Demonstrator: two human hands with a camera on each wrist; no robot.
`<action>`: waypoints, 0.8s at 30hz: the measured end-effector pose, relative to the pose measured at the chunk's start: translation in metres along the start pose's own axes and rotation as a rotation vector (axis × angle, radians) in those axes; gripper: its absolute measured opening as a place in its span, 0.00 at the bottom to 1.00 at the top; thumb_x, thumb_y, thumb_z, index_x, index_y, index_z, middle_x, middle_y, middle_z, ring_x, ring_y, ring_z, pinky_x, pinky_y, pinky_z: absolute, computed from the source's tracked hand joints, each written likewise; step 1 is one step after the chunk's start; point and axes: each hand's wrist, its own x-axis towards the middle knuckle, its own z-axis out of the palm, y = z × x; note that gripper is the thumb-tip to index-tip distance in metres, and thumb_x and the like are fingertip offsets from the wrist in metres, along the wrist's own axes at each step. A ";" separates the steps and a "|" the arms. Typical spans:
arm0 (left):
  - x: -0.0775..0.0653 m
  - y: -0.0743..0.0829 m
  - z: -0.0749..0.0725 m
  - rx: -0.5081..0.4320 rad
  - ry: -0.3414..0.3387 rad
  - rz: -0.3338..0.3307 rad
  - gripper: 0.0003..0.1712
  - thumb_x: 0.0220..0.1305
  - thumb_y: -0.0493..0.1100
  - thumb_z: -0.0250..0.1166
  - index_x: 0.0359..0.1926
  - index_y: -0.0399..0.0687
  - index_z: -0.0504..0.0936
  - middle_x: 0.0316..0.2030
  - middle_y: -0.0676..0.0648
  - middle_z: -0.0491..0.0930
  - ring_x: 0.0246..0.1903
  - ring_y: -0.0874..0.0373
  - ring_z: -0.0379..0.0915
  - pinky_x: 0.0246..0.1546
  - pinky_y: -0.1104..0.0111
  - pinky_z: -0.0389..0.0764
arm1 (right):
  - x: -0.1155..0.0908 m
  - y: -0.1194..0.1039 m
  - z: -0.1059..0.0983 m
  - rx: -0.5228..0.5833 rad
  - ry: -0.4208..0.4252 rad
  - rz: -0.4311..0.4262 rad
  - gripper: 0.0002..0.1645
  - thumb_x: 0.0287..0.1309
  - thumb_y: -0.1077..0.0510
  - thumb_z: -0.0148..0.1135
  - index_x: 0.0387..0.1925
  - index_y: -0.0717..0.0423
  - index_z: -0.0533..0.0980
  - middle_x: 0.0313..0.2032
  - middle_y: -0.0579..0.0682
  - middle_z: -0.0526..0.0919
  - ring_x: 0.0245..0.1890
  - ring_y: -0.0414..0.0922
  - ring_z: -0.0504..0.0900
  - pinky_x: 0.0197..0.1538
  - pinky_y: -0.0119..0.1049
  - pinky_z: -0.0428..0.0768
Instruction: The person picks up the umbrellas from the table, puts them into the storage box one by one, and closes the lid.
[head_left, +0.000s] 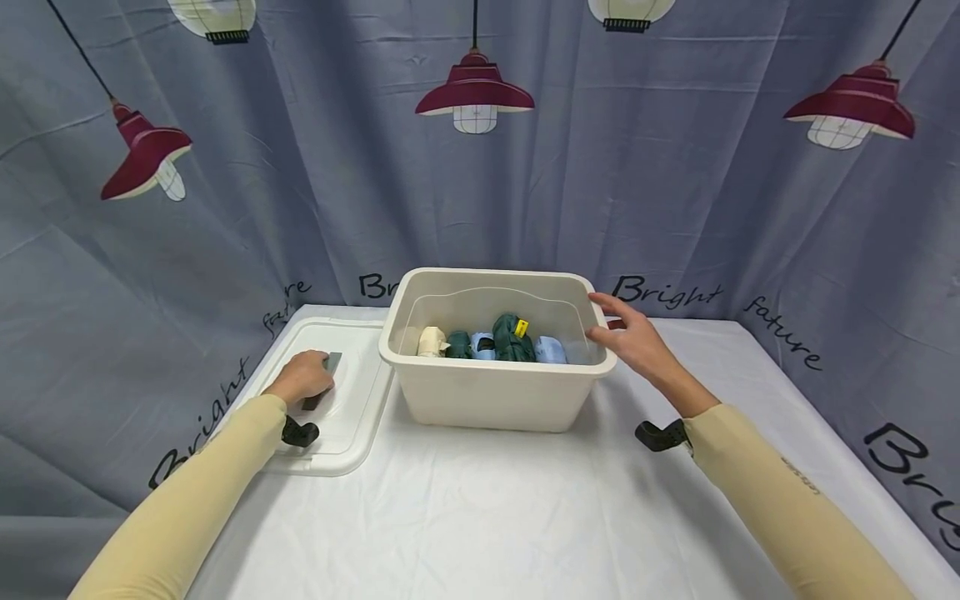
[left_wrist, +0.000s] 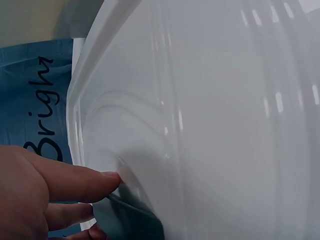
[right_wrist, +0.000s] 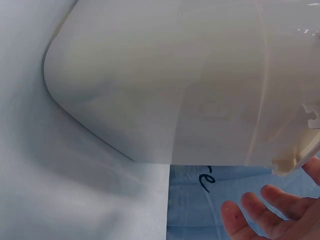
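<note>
A white plastic bin [head_left: 487,392] stands at the back middle of the table. Along its floor sit several rolled bundles: a cream one [head_left: 431,342], dark green ones, including one with a yellow tag [head_left: 512,340], and light blue ones [head_left: 551,350]. My right hand [head_left: 633,337] is at the bin's right rim, its fingers loosely spread in the right wrist view. To the left lies a white lid [head_left: 358,400], flat on the table. Over it, my left hand [head_left: 302,379] grips a dark grey-green handle [left_wrist: 129,220] between thumb and fingers.
White cloth covers the table [head_left: 487,508]. Close behind the bin hangs a grey-blue curtain [head_left: 337,167] printed with lamps and lettering; it also runs along both sides. The lid's right edge lies close beside the bin.
</note>
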 end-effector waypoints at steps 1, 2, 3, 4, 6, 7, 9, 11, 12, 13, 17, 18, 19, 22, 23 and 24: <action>0.000 0.000 0.000 -0.003 0.000 -0.002 0.37 0.60 0.35 0.57 0.69 0.22 0.62 0.64 0.23 0.66 0.53 0.36 0.71 0.58 0.45 0.73 | 0.000 0.000 0.000 0.002 0.000 0.000 0.43 0.66 0.52 0.61 0.79 0.41 0.55 0.74 0.63 0.59 0.66 0.62 0.65 0.63 0.62 0.70; 0.000 -0.001 0.000 -0.004 0.003 -0.004 0.37 0.60 0.35 0.57 0.69 0.23 0.62 0.64 0.23 0.67 0.52 0.36 0.71 0.57 0.45 0.73 | 0.000 0.000 0.000 0.004 -0.001 0.000 0.43 0.66 0.52 0.61 0.79 0.41 0.55 0.74 0.63 0.59 0.66 0.62 0.65 0.63 0.62 0.70; 0.000 -0.001 0.000 -0.006 0.004 -0.006 0.37 0.60 0.35 0.57 0.70 0.23 0.62 0.65 0.23 0.66 0.52 0.37 0.71 0.57 0.45 0.73 | 0.000 0.000 0.000 0.005 -0.001 0.000 0.43 0.66 0.52 0.61 0.79 0.40 0.56 0.74 0.63 0.59 0.66 0.62 0.65 0.63 0.62 0.70; 0.001 -0.001 0.000 -0.007 0.006 -0.006 0.37 0.60 0.35 0.57 0.70 0.23 0.62 0.65 0.23 0.66 0.52 0.37 0.71 0.57 0.45 0.73 | 0.000 0.000 0.000 0.006 -0.002 -0.001 0.43 0.66 0.52 0.61 0.79 0.40 0.56 0.74 0.63 0.59 0.66 0.62 0.65 0.63 0.62 0.70; 0.002 -0.002 0.001 -0.012 0.011 -0.006 0.37 0.59 0.34 0.56 0.70 0.23 0.62 0.65 0.23 0.67 0.51 0.37 0.71 0.57 0.45 0.74 | 0.000 0.000 0.000 0.006 -0.003 -0.001 0.43 0.66 0.52 0.61 0.79 0.40 0.56 0.74 0.63 0.59 0.66 0.62 0.65 0.63 0.62 0.70; 0.003 -0.003 0.001 -0.013 0.013 -0.003 0.37 0.59 0.34 0.56 0.70 0.23 0.63 0.64 0.23 0.67 0.50 0.38 0.71 0.56 0.45 0.74 | 0.000 0.000 0.000 0.004 -0.004 -0.002 0.43 0.67 0.52 0.61 0.79 0.40 0.56 0.74 0.63 0.59 0.66 0.62 0.65 0.63 0.62 0.70; 0.003 -0.003 0.002 -0.020 0.014 -0.001 0.36 0.59 0.34 0.55 0.69 0.24 0.63 0.63 0.24 0.69 0.49 0.38 0.71 0.54 0.46 0.75 | 0.000 0.000 -0.001 0.005 -0.006 -0.003 0.43 0.67 0.52 0.61 0.79 0.39 0.56 0.74 0.63 0.58 0.66 0.61 0.65 0.63 0.62 0.70; 0.004 -0.003 0.002 -0.021 0.015 0.010 0.35 0.59 0.34 0.53 0.69 0.24 0.64 0.61 0.24 0.70 0.47 0.39 0.71 0.53 0.47 0.75 | 0.000 0.000 -0.001 0.007 -0.008 -0.005 0.43 0.67 0.51 0.61 0.79 0.39 0.55 0.75 0.63 0.58 0.66 0.61 0.66 0.63 0.62 0.70; 0.004 -0.003 0.002 -0.022 0.014 0.015 0.35 0.60 0.34 0.53 0.69 0.24 0.64 0.61 0.24 0.71 0.47 0.39 0.71 0.52 0.47 0.75 | 0.000 0.000 -0.001 0.007 -0.009 -0.006 0.43 0.67 0.51 0.60 0.79 0.40 0.55 0.75 0.63 0.58 0.66 0.61 0.66 0.63 0.62 0.70; 0.003 -0.003 0.002 -0.023 0.012 0.019 0.35 0.60 0.34 0.52 0.69 0.24 0.64 0.61 0.24 0.71 0.47 0.39 0.71 0.52 0.47 0.74 | 0.000 0.000 -0.001 0.008 -0.010 -0.007 0.43 0.67 0.51 0.60 0.79 0.40 0.55 0.74 0.63 0.58 0.66 0.61 0.66 0.63 0.62 0.70; 0.003 -0.002 0.001 -0.031 0.000 0.017 0.36 0.61 0.33 0.50 0.70 0.23 0.61 0.65 0.23 0.66 0.52 0.37 0.69 0.59 0.44 0.71 | 0.001 0.000 -0.002 0.012 -0.012 -0.010 0.43 0.67 0.51 0.61 0.79 0.40 0.55 0.74 0.63 0.58 0.67 0.62 0.66 0.64 0.62 0.69; 0.002 -0.001 0.001 -0.026 -0.003 0.016 0.36 0.60 0.33 0.50 0.71 0.23 0.60 0.66 0.22 0.64 0.54 0.35 0.69 0.61 0.43 0.70 | 0.001 0.000 -0.002 0.013 -0.013 -0.010 0.43 0.67 0.52 0.61 0.79 0.40 0.55 0.74 0.63 0.58 0.67 0.62 0.65 0.64 0.62 0.69; 0.002 -0.001 0.001 -0.020 -0.005 0.016 0.37 0.60 0.34 0.49 0.71 0.23 0.60 0.67 0.22 0.63 0.57 0.34 0.68 0.62 0.43 0.69 | 0.001 0.001 -0.002 0.014 -0.013 -0.009 0.43 0.67 0.52 0.61 0.79 0.40 0.55 0.74 0.63 0.58 0.67 0.62 0.65 0.64 0.62 0.69; 0.001 -0.001 0.001 -0.019 -0.021 0.008 0.37 0.61 0.34 0.48 0.72 0.23 0.58 0.69 0.22 0.59 0.62 0.31 0.65 0.65 0.42 0.66 | 0.001 0.001 -0.001 0.019 -0.013 -0.008 0.43 0.67 0.52 0.61 0.79 0.40 0.56 0.75 0.62 0.58 0.67 0.62 0.65 0.64 0.62 0.69; 0.001 -0.001 0.001 -0.019 -0.026 0.006 0.37 0.62 0.34 0.48 0.72 0.23 0.57 0.70 0.22 0.59 0.63 0.31 0.65 0.65 0.42 0.66 | 0.001 0.002 -0.001 0.021 -0.012 -0.007 0.43 0.67 0.52 0.61 0.79 0.39 0.56 0.75 0.62 0.58 0.67 0.62 0.65 0.64 0.62 0.69; 0.001 -0.001 0.001 -0.023 -0.030 0.003 0.37 0.62 0.34 0.48 0.73 0.23 0.57 0.70 0.22 0.58 0.63 0.32 0.65 0.65 0.42 0.66 | 0.001 0.002 -0.001 0.022 -0.012 -0.008 0.43 0.67 0.52 0.61 0.79 0.39 0.56 0.75 0.62 0.58 0.67 0.62 0.65 0.64 0.63 0.69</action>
